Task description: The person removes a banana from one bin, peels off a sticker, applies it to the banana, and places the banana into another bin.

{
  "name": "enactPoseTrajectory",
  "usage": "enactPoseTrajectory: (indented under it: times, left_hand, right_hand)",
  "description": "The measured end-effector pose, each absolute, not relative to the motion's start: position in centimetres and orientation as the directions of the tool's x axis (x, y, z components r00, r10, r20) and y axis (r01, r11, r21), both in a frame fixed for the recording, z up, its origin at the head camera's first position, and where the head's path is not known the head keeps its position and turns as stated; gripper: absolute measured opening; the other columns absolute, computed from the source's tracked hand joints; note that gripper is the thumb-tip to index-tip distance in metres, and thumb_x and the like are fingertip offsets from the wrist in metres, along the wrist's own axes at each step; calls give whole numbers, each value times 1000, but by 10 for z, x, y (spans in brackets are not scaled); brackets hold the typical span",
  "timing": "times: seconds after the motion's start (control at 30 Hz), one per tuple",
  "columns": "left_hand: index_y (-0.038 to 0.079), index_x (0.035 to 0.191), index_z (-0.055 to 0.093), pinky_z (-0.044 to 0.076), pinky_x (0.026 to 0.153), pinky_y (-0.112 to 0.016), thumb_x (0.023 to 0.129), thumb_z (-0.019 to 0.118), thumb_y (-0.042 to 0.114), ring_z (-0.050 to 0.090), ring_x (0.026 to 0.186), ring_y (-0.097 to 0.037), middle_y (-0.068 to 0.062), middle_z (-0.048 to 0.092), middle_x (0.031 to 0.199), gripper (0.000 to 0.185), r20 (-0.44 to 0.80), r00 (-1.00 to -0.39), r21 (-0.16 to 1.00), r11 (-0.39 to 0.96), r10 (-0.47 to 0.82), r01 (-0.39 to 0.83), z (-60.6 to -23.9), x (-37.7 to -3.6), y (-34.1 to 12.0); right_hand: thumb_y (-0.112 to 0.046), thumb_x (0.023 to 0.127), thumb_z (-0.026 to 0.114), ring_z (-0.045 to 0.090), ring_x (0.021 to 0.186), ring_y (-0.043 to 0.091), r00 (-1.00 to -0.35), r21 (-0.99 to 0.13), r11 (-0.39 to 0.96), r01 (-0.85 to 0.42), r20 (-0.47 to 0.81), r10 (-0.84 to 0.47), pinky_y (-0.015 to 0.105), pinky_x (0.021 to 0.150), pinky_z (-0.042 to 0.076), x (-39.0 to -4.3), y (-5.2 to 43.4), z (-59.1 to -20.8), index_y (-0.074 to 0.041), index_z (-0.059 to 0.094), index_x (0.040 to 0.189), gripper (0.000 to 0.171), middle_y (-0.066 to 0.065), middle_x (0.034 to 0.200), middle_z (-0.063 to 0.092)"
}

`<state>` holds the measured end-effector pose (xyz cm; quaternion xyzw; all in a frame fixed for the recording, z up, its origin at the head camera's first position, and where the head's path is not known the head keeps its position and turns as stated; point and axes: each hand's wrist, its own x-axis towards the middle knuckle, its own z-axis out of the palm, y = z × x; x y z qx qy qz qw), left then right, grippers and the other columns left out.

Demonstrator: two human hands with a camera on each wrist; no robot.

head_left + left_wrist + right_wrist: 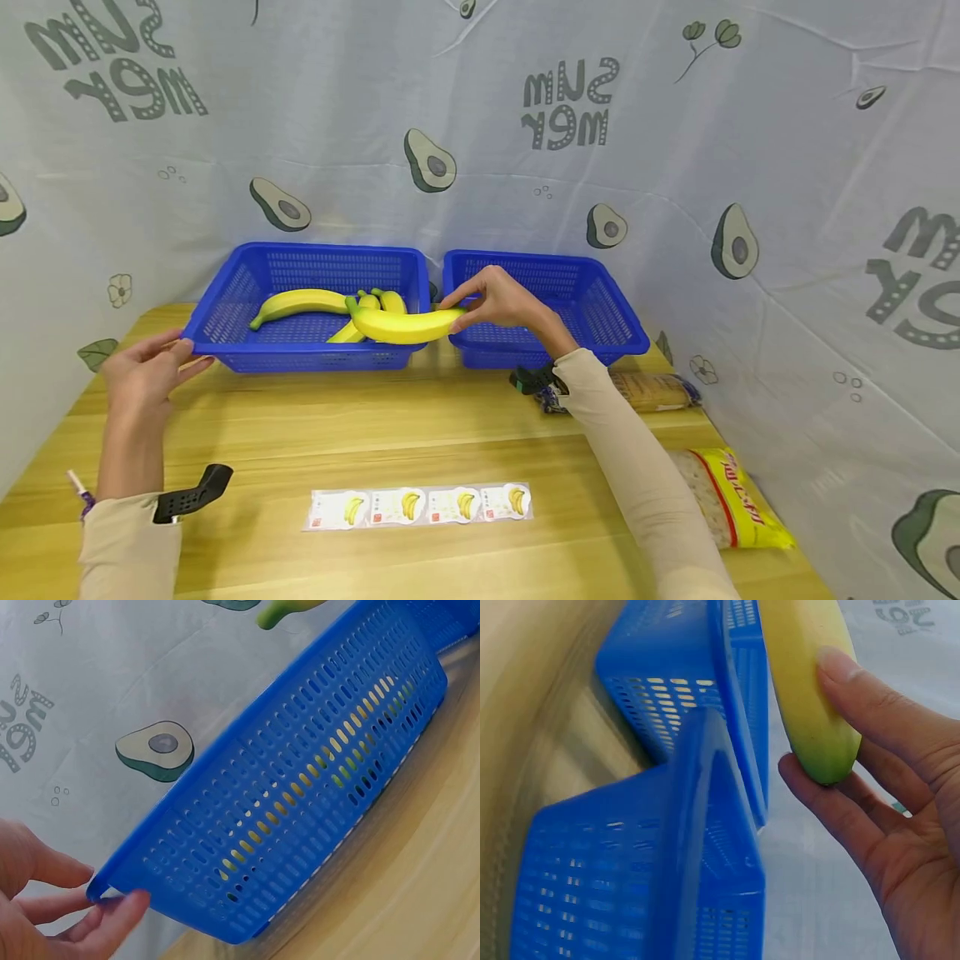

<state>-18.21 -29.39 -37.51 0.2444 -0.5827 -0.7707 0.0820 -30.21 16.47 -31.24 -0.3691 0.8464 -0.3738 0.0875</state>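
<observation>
Colours showing on the table
Yellow banana [405, 326], blue perforated baskets [225, 321], grey avocado-printed backdrop cloth [465, 125] hanging behind.

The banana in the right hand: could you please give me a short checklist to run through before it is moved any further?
1. Right hand grip on the banana: fingertips pinch its end only; ok, but light.
2. Banana clear of the basket rims: it spans the gap between the left basket and the right basket; whether it touches a rim, cannot tell.
3. Left basket steadied: left hand pinches its corner; ok.
4. Room in the right basket: no fruit seen in it; ok.
5. Other bananas settled in the left basket: ok.
</observation>
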Motion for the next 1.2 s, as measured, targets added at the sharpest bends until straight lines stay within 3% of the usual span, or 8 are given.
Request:
enactPoseTrajectory:
  times: [0.03, 0.13, 0.23, 0.4, 0.7, 0.83, 0.97, 1.2]
  left_hand:
    - [4, 158, 50, 62, 61, -19, 106, 64, 3, 74, 67, -1, 11, 65, 89, 54, -275, -862, 945, -287, -425, -159, -375, -182, -294]
    - [15, 149, 59, 61, 93, -23, 106, 66, 14, 66, 78, 6, 14, 59, 102, 44, -282, -831, 959, -171, -480, -226, -371, -180, -292]
    - [25, 152, 62, 46, 116, -30, 107, 66, 27, 62, 114, -6, 4, 61, 133, 45, -254, -794, 954, -8, -553, -300, -365, -178, -285]
    - [20, 159, 55, 43, 118, -33, 107, 64, 33, 34, 156, -24, -7, 43, 167, 54, -122, -798, 946, 174, -591, -274, -357, -177, -264]
    - [4, 148, 65, 41, 123, -31, 105, 69, 19, 50, 148, -22, -13, 58, 156, 45, 168, -850, 944, 330, -499, -7, -347, -172, -229]
    - [-1, 131, 75, 55, 98, -15, 103, 72, 12, 68, 114, -3, -15, 73, 131, 31, 333, -856, 898, 409, -394, 161, -347, -168, -210]
    - [-6, 118, 77, 55, 73, -7, 103, 74, 9, 67, 82, 14, -23, 78, 109, 22, 448, -869, 828, 463, -211, 314, -348, -164, -195]
    - [-5, 126, 74, 58, 65, -20, 108, 70, 23, 80, 82, -21, -21, 80, 100, 33, 336, -941, 780, 546, 46, 306, -353, -157, -178]
  right_hand:
    - [-1, 86, 90, 79, 102, 26, -711, -695, 445, -564, 135, -690, 33, 85, 66, -300, 165, -314, -1, 83, 116, 32, 13, 113, 81]
    - [-1, 85, 91, 79, 101, 28, -708, -691, 440, -574, 147, -691, 32, 83, 66, -293, 168, -317, -1, 83, 116, 32, 14, 113, 81]
    - [-2, 84, 92, 79, 103, 30, -710, -683, 444, -579, 157, -686, 32, 83, 66, -286, 170, -321, -3, 83, 116, 33, 13, 112, 81]
    - [-2, 83, 92, 77, 109, 31, -708, -687, 434, -583, 167, -686, 34, 86, 66, -276, 173, -324, -1, 83, 117, 34, 14, 113, 81]
    - [-1, 83, 92, 76, 109, 30, -684, -693, 400, -601, 186, -706, 44, 91, 65, -260, 176, -328, 0, 82, 118, 37, 14, 114, 81]
    - [0, 83, 92, 76, 108, 28, -665, -693, 376, -615, 200, -720, 42, 91, 65, -254, 177, -330, 0, 82, 118, 37, 14, 114, 81]
    - [0, 83, 92, 76, 107, 28, -643, -683, 359, -636, 212, -736, 40, 90, 65, -249, 178, -334, 1, 81, 118, 37, 15, 113, 80]
    - [-2, 83, 91, 76, 109, 27, -614, -666, 342, -663, 223, -757, 32, 90, 64, -238, 176, -339, 0, 82, 119, 36, 13, 116, 80]
